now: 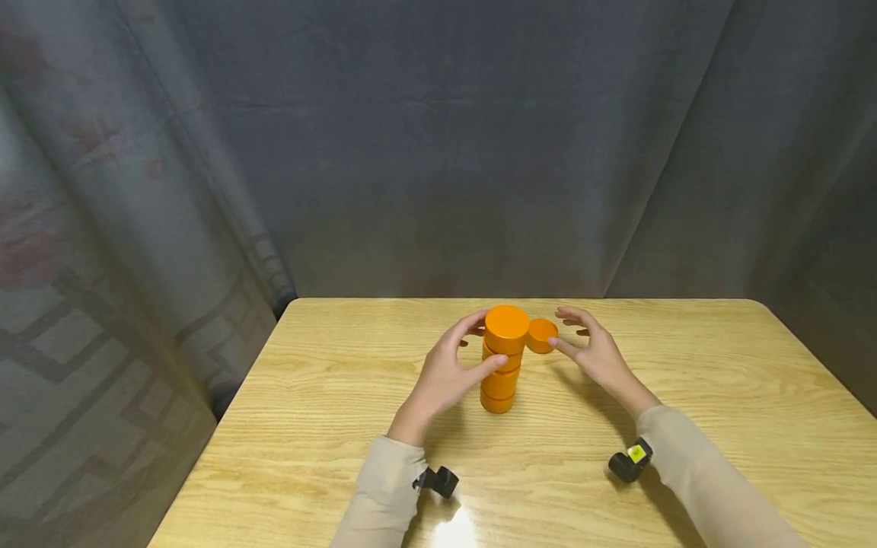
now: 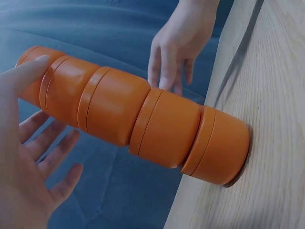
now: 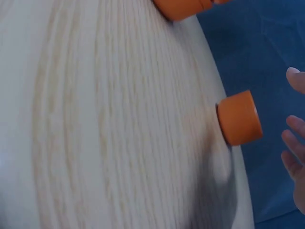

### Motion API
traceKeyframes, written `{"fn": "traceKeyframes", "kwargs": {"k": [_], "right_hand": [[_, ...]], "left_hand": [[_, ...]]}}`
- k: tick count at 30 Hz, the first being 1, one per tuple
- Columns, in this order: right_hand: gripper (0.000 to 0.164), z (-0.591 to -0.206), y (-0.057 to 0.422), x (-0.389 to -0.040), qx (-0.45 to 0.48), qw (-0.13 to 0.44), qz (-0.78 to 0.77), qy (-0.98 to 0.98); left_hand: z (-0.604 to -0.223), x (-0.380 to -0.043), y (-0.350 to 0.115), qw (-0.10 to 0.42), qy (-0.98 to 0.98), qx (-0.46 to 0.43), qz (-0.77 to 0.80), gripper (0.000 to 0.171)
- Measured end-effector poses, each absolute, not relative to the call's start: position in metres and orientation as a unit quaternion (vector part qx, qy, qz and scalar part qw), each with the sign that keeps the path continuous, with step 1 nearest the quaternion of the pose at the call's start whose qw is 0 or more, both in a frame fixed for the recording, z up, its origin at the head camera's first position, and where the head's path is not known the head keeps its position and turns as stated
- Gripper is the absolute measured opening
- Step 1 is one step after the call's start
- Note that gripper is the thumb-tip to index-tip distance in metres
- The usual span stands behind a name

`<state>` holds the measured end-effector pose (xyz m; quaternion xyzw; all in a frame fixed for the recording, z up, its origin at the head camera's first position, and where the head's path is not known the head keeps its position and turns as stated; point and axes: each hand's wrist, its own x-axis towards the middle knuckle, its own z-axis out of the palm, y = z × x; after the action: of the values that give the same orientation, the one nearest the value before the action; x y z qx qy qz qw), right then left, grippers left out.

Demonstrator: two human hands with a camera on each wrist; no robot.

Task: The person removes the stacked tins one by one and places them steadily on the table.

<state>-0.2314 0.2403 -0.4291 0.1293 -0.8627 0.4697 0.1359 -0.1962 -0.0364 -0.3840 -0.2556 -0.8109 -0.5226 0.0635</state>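
A tall stack of lidded round orange containers stands on the wooden table, leaning slightly; the left wrist view shows the stack lengthwise. My left hand is around its upper end. The thumb lies across the front near the top, and the other fingers reach behind, spread and lightly bent, some tips hidden. To the right and further back sits a single short orange container. Beside it my right hand has its fingers spread; the right wrist view shows a gap between that hand and the container.
The wooden table ends at a back edge close behind the single container. A grey curtain hangs behind it, and a patterned curtain on the left. Each wrist carries a small black camera.
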Motion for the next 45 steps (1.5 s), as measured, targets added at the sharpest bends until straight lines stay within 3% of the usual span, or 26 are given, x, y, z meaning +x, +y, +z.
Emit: {"fn": "traceKeyframes", "kwargs": {"k": [25, 45], "right_hand": [[0.052, -0.4, 0.22, -0.195, 0.154, 0.175, 0.475, -0.849], [0.042, -0.373, 0.199, -0.171, 0.171, 0.183, 0.526, -0.813]], "left_hand": [[-0.391, -0.199, -0.039, 0.023, -0.818, -0.266, -0.51, 0.066], [-0.395, -0.2, -0.038, 0.025, -0.818, -0.262, -0.512, 0.061]]}}
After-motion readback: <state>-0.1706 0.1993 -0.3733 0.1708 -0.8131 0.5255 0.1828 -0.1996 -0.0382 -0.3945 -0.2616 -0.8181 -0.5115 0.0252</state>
